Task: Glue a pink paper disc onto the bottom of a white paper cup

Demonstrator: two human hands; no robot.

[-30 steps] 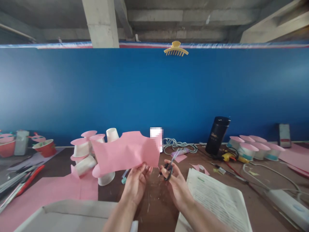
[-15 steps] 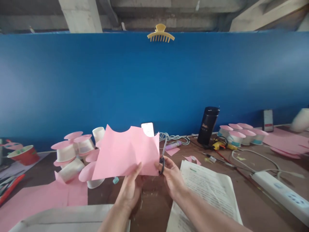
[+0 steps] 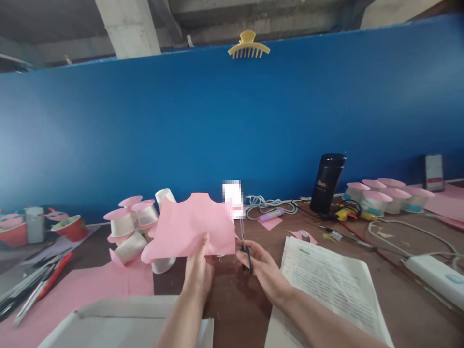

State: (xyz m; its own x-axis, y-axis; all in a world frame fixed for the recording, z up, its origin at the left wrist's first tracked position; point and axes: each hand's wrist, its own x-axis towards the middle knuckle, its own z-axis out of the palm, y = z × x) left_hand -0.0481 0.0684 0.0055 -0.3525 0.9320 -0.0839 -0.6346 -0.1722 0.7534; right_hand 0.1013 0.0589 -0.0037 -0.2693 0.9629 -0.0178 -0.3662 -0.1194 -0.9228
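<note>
My left hand (image 3: 199,270) pinches the lower edge of a pink sheet of paper (image 3: 188,227), thumb in front and fingers behind. Curved notches run along the sheet's top edge. In my right hand (image 3: 263,268) is a pair of scissors (image 3: 247,256) with dark handles, blades pointing up. The blades stand close by the sheet's right edge; whether they touch it I cannot tell. Behind the sheet, a lit phone (image 3: 232,195) leans at the blue partition. Paper cups (image 3: 122,227) with pink paper discs stand to the left, partly hidden by the sheet.
A printed paper stack (image 3: 329,290) lies at right, near a white power strip (image 3: 435,275) and cables. A black flask (image 3: 328,183) and more pink-topped cups (image 3: 377,203) stand farther back. At left are pink paper (image 3: 90,285), cutting tools (image 3: 39,285) and a red cup (image 3: 72,228).
The view has turned left and tilted, so the surroundings sit farther right. My right hand with the scissors has moved slightly away from the sheet, which is tilted a little differently.
</note>
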